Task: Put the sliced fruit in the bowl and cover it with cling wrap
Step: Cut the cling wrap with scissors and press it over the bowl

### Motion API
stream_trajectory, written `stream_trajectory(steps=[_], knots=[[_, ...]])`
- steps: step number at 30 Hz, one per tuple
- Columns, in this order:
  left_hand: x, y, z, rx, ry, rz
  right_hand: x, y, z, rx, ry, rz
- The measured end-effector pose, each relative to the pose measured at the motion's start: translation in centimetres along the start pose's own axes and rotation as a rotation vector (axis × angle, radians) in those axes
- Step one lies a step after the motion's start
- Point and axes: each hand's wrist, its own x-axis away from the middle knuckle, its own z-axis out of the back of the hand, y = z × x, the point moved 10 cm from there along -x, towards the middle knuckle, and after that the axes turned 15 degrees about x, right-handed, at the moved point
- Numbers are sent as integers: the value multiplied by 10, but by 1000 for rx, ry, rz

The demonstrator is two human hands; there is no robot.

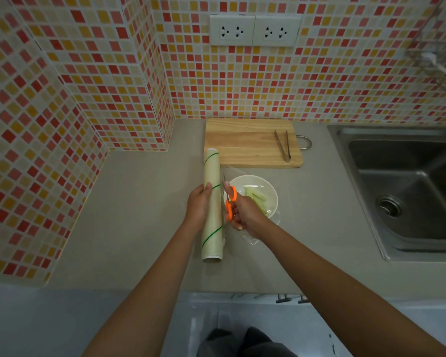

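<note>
Two hands are working side by side at the middle of the grey worktop (129, 215); the left hand (200, 203) is pinning the cling wrap roll (212, 202) flat, its fingers clamped around the tube, seemingly so the film is staying taut; the right hand (243, 215) is holding orange scissors (229, 202), fingers threaded through the handles, blades lying along the roll's edge, probably for cutting the sheet free; the white bowl (268, 191), at three o'clock from the roll, is already holding the pale sliced fruit (258, 198) under stretched film; a wooden cutting board (245, 143) with metal tongs (283, 146) is sitting at twelve o'clock; a steel sink (407, 191) is lying further toward three o'clock; mosaic tiles and two wall sockets (254, 30) are backing the corner.
</note>
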Motion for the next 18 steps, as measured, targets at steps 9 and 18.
stream_trajectory(steps=[9, 18], knots=[[0, 4, -1, -4, 9, -5, -14, -15, 7, -13, 37, 56], [1, 1, -3, 29, 14, 14, -28, -22, 13, -21, 41, 71]])
